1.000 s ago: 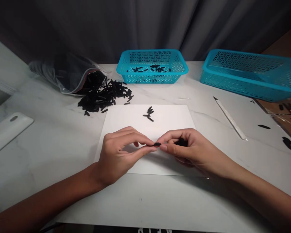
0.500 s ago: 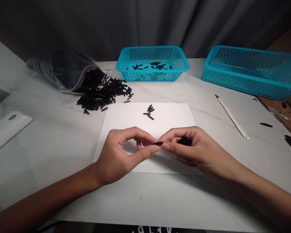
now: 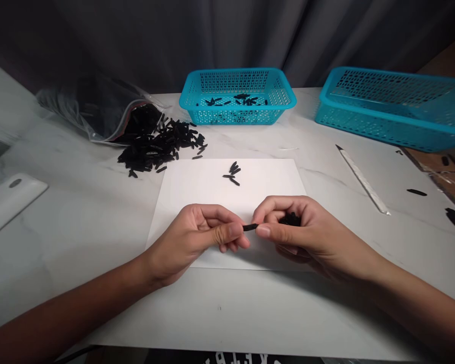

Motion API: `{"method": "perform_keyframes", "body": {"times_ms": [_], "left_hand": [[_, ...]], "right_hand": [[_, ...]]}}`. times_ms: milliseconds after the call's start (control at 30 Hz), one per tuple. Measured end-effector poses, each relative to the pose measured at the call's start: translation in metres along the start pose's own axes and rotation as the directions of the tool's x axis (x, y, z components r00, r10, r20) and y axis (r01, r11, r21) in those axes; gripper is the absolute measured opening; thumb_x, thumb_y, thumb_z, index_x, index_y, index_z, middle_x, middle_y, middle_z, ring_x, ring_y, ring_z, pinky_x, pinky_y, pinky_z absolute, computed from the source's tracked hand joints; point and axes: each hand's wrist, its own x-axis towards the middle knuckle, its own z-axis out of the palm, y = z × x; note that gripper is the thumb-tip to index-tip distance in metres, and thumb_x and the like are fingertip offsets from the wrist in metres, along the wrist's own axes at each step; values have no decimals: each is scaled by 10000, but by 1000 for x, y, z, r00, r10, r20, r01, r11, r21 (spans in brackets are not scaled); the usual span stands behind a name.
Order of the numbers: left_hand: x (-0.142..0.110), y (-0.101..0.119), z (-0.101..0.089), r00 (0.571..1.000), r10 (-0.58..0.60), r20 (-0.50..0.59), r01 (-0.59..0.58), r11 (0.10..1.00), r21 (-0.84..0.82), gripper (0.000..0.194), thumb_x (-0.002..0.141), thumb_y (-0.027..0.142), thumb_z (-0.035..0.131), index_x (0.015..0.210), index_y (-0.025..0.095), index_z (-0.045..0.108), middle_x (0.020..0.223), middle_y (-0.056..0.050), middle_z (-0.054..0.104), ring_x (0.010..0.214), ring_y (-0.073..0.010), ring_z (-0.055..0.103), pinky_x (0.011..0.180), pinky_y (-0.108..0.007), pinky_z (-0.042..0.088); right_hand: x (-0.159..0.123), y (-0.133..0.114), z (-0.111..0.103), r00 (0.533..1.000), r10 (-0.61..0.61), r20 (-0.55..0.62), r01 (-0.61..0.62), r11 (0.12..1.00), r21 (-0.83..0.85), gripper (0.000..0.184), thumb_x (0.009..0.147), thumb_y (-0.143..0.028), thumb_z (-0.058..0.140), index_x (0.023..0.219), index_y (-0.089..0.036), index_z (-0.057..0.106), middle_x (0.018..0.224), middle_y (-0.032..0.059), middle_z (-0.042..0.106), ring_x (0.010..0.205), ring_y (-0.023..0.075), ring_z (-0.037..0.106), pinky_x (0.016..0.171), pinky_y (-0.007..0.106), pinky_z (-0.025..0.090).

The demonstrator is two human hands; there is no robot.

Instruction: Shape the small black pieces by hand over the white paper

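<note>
Between the fingertips of both hands, above a white sheet of paper, is one small black elongated piece. My left hand pinches its left end with thumb and forefinger, the other fingers curled below. The right end is pinched by my right hand, which also cups a clump of similar black pieces in its palm. Several loose black pieces lie on the paper just beyond the hands. What the pieces are made of I cannot make out.
A clear zip bag spills a heap of black pieces at the back left. One blue basket holds scattered pieces; another blue basket stands right. A white-wrapped pencil-like stick and a white object lie on the table.
My left hand has rolled its grip, with thumb now over the piece's left end and fingers curled underneath. The right hand keeps its pinch and its clump, nearly unmoved.
</note>
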Motion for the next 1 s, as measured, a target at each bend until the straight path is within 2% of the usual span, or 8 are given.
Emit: {"method": "perform_keyframes", "body": {"times_ms": [133, 300, 500, 600, 767, 1000], "left_hand": [[-1, 0, 0, 999, -43, 11, 43, 997, -65, 265, 788, 455, 782, 770, 201, 708, 717, -32, 767, 598, -126, 667, 526, -223, 525], [-3, 2, 0, 991, -133, 32, 137, 970, -202, 172, 781, 316, 819, 760, 172, 728, 699, -6, 759, 610, -65, 636, 579, -147, 496], [-4, 2, -1, 992, -96, 88, 114, 966, -232, 88, 814, 236, 793, 771, 182, 739, 705, 35, 764, 635, -20, 643, 610, -81, 489], [-4, 3, 0, 996, -61, 60, 71, 980, -187, 57, 811, 203, 791, 775, 193, 748, 704, 43, 768, 645, -18, 666, 603, -66, 491], [-5, 7, 1, 999, 19, -47, -21, 998, -57, 77, 766, 170, 820, 759, 221, 763, 715, 57, 765, 711, -45, 715, 655, -76, 532], [-6, 10, 2, 963, 219, -157, -194, 968, 158, 180, 705, 86, 835, 743, 251, 774, 734, 75, 757, 699, -40, 680, 649, -79, 527]], "right_hand": [[1, 1, 1, 999, 30, 19, -31, 998, 46, 172, 747, -299, 837, 781, -172, 726, 458, -84, 409, 383, 33, 284, 347, 166, 184], [1, 5, -1, 999, -6, 41, 4, 999, 41, 117, 741, -232, 838, 797, -185, 746, 489, -80, 430, 395, 31, 321, 357, 159, 211], [2, 8, -2, 998, -40, 57, 39, 999, 28, 62, 782, -239, 810, 802, -210, 760, 518, -77, 432, 406, 26, 318, 368, 162, 214], [1, 8, -3, 996, -74, 45, 74, 997, 4, 47, 788, -242, 807, 807, -222, 768, 524, -76, 438, 409, 25, 324, 368, 161, 225], [1, 9, -5, 986, -164, 20, 165, 984, -63, 53, 797, -207, 798, 815, -251, 775, 521, -79, 448, 421, 26, 363, 380, 154, 268], [-1, 7, -1, 971, -239, -12, 236, 965, -111, 108, 775, -142, 807, 797, -241, 772, 498, -85, 464, 438, 18, 375, 412, 152, 276]]}}
